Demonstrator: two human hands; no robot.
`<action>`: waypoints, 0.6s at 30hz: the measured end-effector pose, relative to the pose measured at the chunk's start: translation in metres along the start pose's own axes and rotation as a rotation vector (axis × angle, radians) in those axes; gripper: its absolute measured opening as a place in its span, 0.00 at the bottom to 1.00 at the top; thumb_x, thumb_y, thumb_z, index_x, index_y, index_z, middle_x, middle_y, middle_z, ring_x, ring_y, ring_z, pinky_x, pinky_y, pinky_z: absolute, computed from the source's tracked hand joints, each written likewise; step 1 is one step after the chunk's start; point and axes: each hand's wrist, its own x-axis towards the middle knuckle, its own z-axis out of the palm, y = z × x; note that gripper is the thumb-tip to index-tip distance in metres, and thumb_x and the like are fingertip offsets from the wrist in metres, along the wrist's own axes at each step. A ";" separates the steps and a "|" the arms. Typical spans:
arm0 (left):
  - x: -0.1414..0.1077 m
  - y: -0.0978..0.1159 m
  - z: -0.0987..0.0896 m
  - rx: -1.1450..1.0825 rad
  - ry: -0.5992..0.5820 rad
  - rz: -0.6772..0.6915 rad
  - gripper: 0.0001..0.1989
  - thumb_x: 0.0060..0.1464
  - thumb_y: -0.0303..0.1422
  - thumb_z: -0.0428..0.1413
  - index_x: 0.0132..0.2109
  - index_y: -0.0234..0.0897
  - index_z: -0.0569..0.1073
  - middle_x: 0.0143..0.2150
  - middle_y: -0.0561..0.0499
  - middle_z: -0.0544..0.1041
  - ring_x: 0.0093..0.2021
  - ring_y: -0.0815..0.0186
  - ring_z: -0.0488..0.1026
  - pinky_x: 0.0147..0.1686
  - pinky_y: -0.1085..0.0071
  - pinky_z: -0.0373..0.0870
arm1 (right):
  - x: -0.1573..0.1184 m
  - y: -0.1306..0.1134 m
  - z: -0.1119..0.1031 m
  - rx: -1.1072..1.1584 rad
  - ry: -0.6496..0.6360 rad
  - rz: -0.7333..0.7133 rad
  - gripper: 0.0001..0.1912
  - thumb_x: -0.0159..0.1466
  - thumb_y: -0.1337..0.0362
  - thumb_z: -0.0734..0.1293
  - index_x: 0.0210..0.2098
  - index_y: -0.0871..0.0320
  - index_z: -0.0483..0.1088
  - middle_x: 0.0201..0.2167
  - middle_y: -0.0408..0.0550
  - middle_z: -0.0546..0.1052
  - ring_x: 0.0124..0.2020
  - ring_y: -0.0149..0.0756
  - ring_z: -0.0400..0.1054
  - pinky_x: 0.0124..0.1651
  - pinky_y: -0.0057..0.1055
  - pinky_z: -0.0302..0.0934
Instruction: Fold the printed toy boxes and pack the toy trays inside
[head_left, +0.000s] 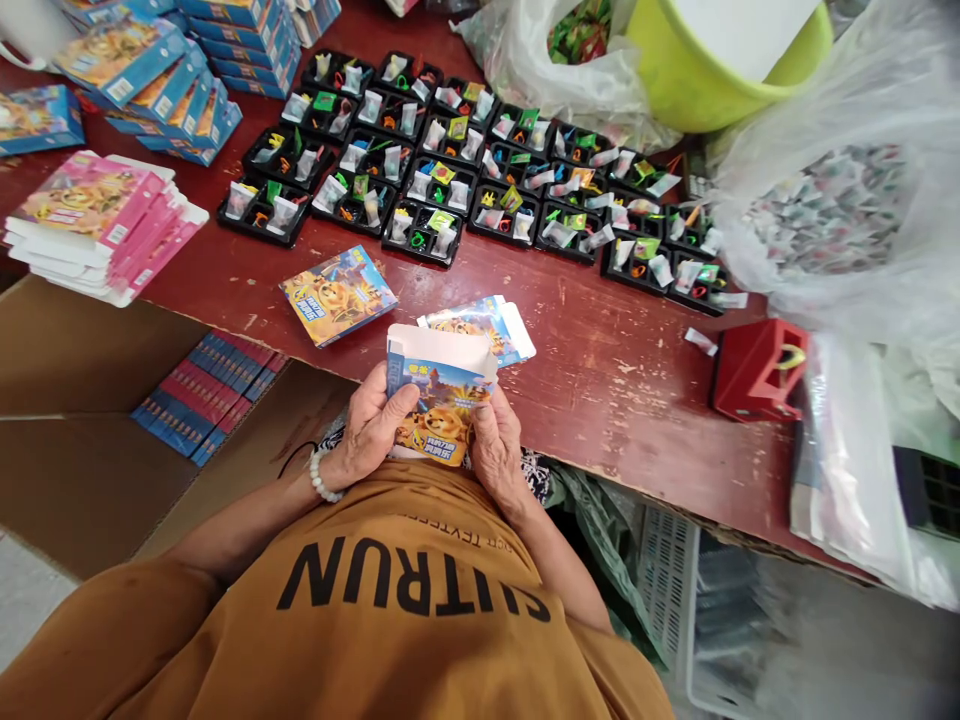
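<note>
A printed cardboard box (439,400), blue and yellow with a cartoon dog on it, is held upright near the table's front edge. Its white top flap stands open toward the far side. My left hand (375,420) grips its left side, thumb across the front. On the right side my right hand (495,445) has its fingers closed around the edge. Just behind lies another such box (480,328) with white flaps sticking out. To its left a closed blue box (339,295) rests flat on the table. What the held box contains is hidden.
Several black trays (427,235) with small toys and sachets stand in rows on the red table (585,350). Pink boxes (105,225) and blue boxes (180,95) are stacked left. A red tape dispenser (757,370), a sachet bag (840,210) and a green tub (675,70) are right. A carton (67,480) stands below.
</note>
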 end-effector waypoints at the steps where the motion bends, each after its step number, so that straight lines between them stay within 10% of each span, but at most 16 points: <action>1: -0.001 -0.001 0.001 0.031 0.013 0.008 0.26 0.64 0.54 0.58 0.56 0.38 0.74 0.49 0.44 0.83 0.50 0.55 0.80 0.51 0.60 0.78 | 0.000 0.003 0.001 -0.023 0.031 -0.020 0.29 0.73 0.38 0.61 0.59 0.50 0.75 0.46 0.48 0.83 0.47 0.46 0.78 0.50 0.40 0.75; 18: 0.002 0.000 0.006 0.056 0.012 0.023 0.21 0.65 0.52 0.59 0.52 0.40 0.73 0.46 0.47 0.81 0.47 0.58 0.78 0.51 0.62 0.76 | 0.011 -0.003 0.000 -0.114 0.209 -0.085 0.31 0.72 0.34 0.58 0.44 0.52 0.77 0.37 0.48 0.81 0.40 0.44 0.74 0.43 0.38 0.71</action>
